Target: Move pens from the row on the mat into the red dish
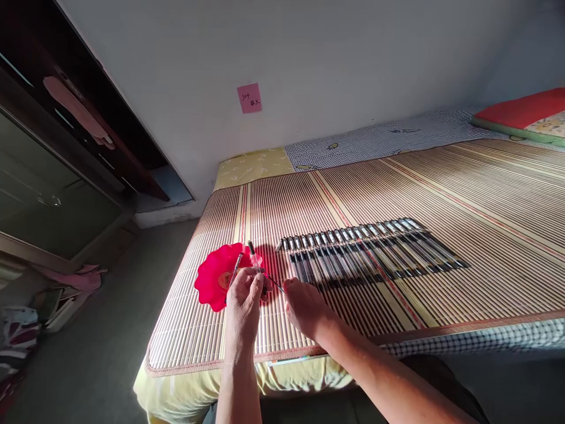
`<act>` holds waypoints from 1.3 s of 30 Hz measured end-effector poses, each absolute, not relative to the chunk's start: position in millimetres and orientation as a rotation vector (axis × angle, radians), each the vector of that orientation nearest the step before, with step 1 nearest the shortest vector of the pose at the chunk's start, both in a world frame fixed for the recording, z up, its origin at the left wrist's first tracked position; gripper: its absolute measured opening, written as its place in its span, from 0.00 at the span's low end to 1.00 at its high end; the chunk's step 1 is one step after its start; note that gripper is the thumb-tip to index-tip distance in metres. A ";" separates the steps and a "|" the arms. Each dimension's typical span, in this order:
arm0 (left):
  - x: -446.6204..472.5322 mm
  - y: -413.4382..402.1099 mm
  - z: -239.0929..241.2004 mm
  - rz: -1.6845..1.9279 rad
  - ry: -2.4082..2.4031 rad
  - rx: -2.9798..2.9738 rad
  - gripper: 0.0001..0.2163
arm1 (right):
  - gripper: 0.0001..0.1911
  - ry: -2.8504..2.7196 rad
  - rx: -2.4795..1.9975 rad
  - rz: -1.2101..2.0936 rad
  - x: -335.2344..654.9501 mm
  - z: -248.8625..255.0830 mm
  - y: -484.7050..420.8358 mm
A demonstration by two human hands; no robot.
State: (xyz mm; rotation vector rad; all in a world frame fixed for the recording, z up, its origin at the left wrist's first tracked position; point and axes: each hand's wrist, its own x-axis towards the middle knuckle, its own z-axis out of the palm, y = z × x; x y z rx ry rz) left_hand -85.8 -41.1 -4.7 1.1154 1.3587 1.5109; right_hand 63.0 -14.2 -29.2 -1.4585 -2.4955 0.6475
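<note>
My left hand (244, 297) is closed around a clear pen barrel (253, 254) that sticks up and away from it. My right hand (305, 305) pinches a thin refill (274, 283) whose tip points toward the barrel's lower end. Both hands hover over a bamboo mat (463, 194) on a bed. Just behind my left hand lies a red flower-shaped plate (212, 277) with another pen (235, 268) resting on it. To the right, a long row of several black pens (371, 250) lies side by side on the mat.
The bed's near edge with a yellow sheet (185, 388) is below my hands. A pink sticky note (249, 98) hangs on the white wall. A red cushion (525, 115) sits at the far right. Dark cabinet (66, 118) and floor clutter (48, 300) are on the left.
</note>
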 end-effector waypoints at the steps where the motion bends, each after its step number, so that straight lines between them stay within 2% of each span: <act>1: -85.2 -41.2 -4.0 1.503 1.362 1.123 0.16 | 0.15 -2.452 -1.446 0.653 63.8 -29.3 -14.2; 6: -83.4 -42.8 -4.4 1.476 1.372 1.149 0.16 | 0.10 -2.179 -1.253 0.769 84.8 -20.3 -2.5; 11: -79.9 -42.8 -12.1 1.331 1.352 1.234 0.14 | 0.03 -1.813 -1.065 0.807 119.7 10.7 16.0; 18: -67.3 -40.6 -14.6 1.164 1.431 1.357 0.13 | 0.05 -1.419 -0.797 0.853 136.9 38.2 14.6; 28: -57.6 -41.7 -5.5 1.092 1.463 1.401 0.14 | 0.05 -1.436 -0.791 0.944 136.1 43.0 11.0; 39: -58.7 -42.8 -3.7 1.201 1.478 1.439 0.11 | 0.06 -1.489 -0.815 0.937 138.4 47.8 7.6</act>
